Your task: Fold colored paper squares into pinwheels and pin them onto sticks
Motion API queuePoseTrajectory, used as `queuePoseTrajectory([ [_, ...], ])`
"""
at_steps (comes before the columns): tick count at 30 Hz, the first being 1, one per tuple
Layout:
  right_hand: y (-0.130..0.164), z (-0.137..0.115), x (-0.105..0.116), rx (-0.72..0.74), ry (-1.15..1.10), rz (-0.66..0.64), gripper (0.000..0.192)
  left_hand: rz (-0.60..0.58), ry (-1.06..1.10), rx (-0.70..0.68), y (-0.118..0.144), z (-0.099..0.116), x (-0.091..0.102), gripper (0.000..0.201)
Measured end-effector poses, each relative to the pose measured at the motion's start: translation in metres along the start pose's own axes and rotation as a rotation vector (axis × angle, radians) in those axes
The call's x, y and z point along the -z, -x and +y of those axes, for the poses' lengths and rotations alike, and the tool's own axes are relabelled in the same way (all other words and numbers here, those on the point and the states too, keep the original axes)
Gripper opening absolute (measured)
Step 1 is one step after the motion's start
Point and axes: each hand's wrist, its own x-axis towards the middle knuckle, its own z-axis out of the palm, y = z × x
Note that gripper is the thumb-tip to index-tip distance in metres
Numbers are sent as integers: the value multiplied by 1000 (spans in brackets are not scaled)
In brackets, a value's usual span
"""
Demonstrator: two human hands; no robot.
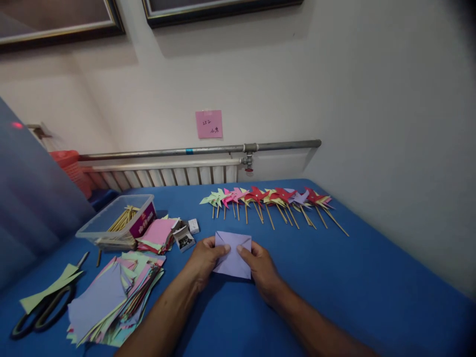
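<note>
Paper square point(233, 261) is pale purple, creased near 2 upper corners; left grip point(207, 254) and right grip point(261, 265) pinch its sides.

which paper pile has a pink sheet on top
The smaller pile beside the clear plastic tub; the larger pile has purple on top.

Left grip point(204, 255), right grip point(262, 267): most fingers hidden behind the sheet point(234, 260). Forearms point(159, 317) cut off at bottom edge, desk point(230, 322) too. Frames point(223, 12) run out the top (left one also off the left side). Scissors point(42, 322): middle hidden under a green strip point(55, 286). Basket point(70, 163) partly behind the curtain point(33, 198), itself cropped left. Pinwheels point(256, 194) overlap, count unclear. Bits in the open box point(189, 245) too small to tell; print on the white box point(194, 226) unreadable.
</note>
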Motion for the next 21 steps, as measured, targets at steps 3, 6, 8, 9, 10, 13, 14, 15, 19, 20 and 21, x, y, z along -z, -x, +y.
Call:
queuePoseTrajectory([
  [3,0,0,0,-7,-5,-21,48,13,-2,-5,-1,-1,1,54],
  [6,-3,3,1,-8,-11,-7,51,-3,2,15,0,2,1,57],
  [8,-5,5,2,-7,-24,6,53,-17,4,27,1,5,1,58],
  [9,-6,6,3,-6,-30,14,53,-17,3,28,1,6,1,58],
  [10,-7,7,3,-5,-34,20,54,-16,0,27,2,7,1,57],
  [13,-6,5,3,-10,-29,24,53,-6,-15,16,1,6,1,53],
  [14,-6,4,3,-13,-22,22,53,-2,-18,12,1,5,1,52],
  [15,-5,4,3,-15,-13,19,53,2,-21,9,1,5,2,50],
  [19,-3,3,3,-11,9,0,51,14,-36,-1,0,4,2,49],
  [20,-3,4,3,-8,10,1,50,16,-40,-1,0,3,2,50],
  [21,-4,5,3,-5,9,6,49,17,-40,1,-1,3,2,51],
])
